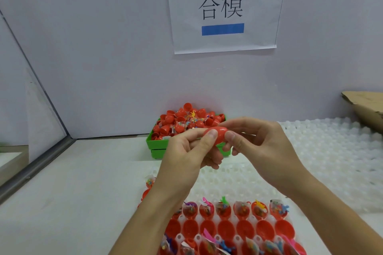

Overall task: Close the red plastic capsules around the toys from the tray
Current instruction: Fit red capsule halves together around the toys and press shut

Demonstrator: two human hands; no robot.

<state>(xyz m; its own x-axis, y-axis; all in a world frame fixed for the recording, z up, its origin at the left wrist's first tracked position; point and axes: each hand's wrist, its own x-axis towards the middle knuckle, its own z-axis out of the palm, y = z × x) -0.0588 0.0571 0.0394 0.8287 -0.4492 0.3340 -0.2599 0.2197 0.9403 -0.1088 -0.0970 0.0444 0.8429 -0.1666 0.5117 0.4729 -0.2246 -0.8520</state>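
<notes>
A red plastic capsule [217, 134] is held in mid-air between both hands, lying sideways. My left hand [190, 155] pinches its left end with thumb and fingers. My right hand [261, 147] pinches its right end. Below the hands lies a white moulded tray [234, 178]. Its near rows hold several open red capsule halves with small bagged toys [223, 209] and a row of plain red halves [228, 227]. Behind the hands a green bin [157, 147] is heaped with closed red capsules [182, 122].
A stack of white moulded trays [339, 151] fills the right side of the white table. A cardboard box [366, 107] sits at the far right. A paper sign [223, 8] hangs on the back wall. A metal frame edge [35, 163] runs along the left.
</notes>
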